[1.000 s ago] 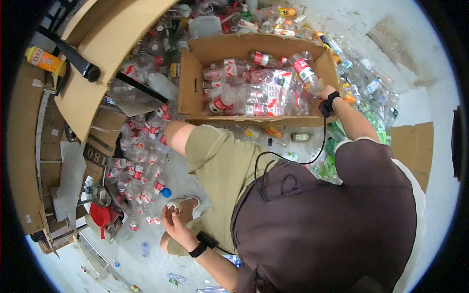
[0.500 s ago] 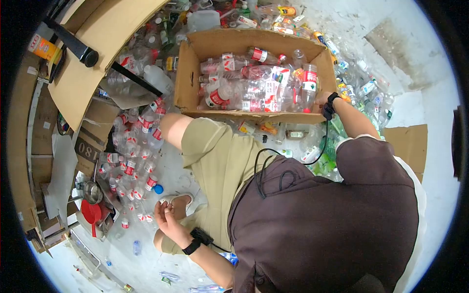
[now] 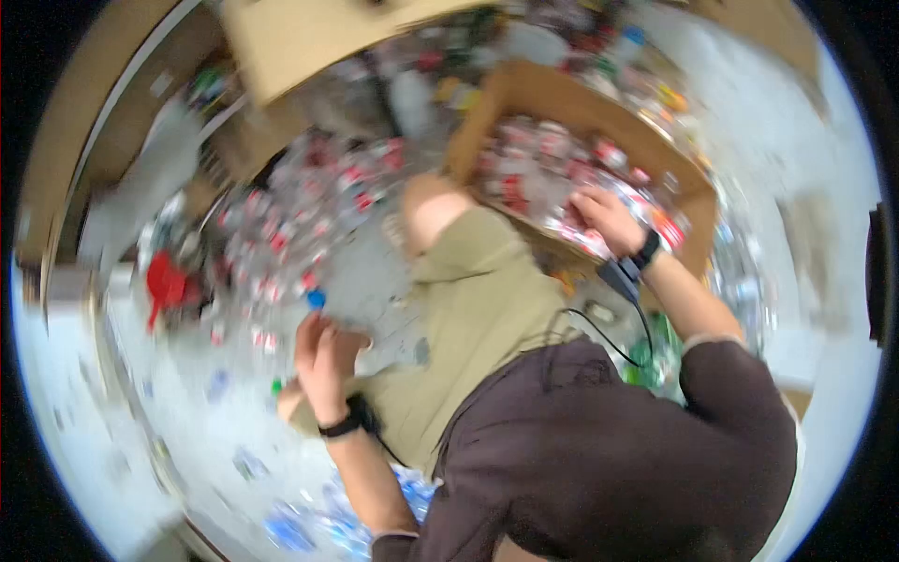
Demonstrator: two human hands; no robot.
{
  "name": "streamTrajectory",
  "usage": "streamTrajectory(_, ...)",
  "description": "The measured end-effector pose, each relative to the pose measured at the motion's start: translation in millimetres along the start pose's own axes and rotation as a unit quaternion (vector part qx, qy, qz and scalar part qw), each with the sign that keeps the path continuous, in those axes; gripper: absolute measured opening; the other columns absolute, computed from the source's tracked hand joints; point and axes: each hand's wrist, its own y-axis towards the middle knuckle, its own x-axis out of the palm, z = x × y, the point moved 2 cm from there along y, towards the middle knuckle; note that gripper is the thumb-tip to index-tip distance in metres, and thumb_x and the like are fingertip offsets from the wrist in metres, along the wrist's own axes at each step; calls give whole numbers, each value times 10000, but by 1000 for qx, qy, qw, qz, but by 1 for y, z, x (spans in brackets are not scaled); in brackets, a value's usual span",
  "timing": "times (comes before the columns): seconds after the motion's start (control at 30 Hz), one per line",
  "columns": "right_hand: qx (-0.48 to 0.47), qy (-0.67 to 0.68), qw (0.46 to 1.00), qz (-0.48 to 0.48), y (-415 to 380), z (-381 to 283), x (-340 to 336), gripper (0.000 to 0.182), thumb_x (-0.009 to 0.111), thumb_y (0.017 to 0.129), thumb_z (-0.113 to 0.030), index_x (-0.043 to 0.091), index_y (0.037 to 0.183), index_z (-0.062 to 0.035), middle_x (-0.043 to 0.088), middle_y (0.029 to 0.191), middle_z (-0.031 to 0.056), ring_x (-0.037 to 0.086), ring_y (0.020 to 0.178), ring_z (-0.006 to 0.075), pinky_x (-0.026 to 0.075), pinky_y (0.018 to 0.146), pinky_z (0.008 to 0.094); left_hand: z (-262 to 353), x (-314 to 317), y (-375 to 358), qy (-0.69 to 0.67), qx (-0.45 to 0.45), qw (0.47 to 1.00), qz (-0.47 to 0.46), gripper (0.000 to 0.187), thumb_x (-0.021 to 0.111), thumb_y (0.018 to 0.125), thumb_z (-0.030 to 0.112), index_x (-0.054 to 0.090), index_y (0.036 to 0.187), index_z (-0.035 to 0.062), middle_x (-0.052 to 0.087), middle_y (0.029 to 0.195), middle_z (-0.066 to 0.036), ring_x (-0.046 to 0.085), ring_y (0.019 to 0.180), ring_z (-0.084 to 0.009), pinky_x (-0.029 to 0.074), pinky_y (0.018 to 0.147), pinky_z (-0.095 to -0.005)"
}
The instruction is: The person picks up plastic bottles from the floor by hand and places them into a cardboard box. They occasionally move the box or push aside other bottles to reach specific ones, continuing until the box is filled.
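Note:
My right hand [image 3: 607, 220] is over the near side of a cardboard box [image 3: 595, 110], its fingers curled and overlapping the bottles inside. Clear plastic bottles with red labels [image 3: 524, 155] fill much of this box. Blur keeps me from telling whether the right fingers grip a bottle. My left hand [image 3: 326, 365] hovers above the floor beside my knee, thumb apart from the fingers, with nothing visible in it. Just beyond its fingertips lies a blue cap [image 3: 316, 299]. Both wrists wear black bands, and a cable runs from the right one.
A heap of red-labelled bottles [image 3: 281, 229] covers the floor ahead to the left. Blue-tinted bottles [image 3: 346, 510] lie close to my left forearm, and green bottles [image 3: 660, 356] near my right elbow. A red pan-shaped item [image 3: 169, 286] sits at the left. Cardboard [image 3: 318, 42] juts in overhead.
The view has swung, so the box appears rotated and farther right. My right hand has moved from the box's right end to over the bottles. My left hand's fingers now point more upward.

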Motion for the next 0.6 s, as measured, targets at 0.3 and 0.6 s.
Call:
streamTrajectory(0.3, 95, 140, 944, -285, 75, -101, 213, 253, 448, 924, -253, 562, 960, -30, 580, 858, 33, 536, 732, 117, 433, 654, 231, 50, -47, 98, -35, 33, 998, -44, 315, 515, 848, 101, 515, 1145, -4, 581, 1054, -106, 544, 967, -169, 428, 837, -281)
streamTrajectory(0.6, 179, 132, 910, -349, 261, -115, 321, 225, 442, 922, -237, 555, 967, -48, 590, 842, 18, 550, 726, 103, 449, 632, 229, -37, -91, 201, -204, -46, 977, 43, 289, 492, 847, 92, 525, 1118, -4, 581, 1034, -84, 563, 889, -146, 441, 809, -274)
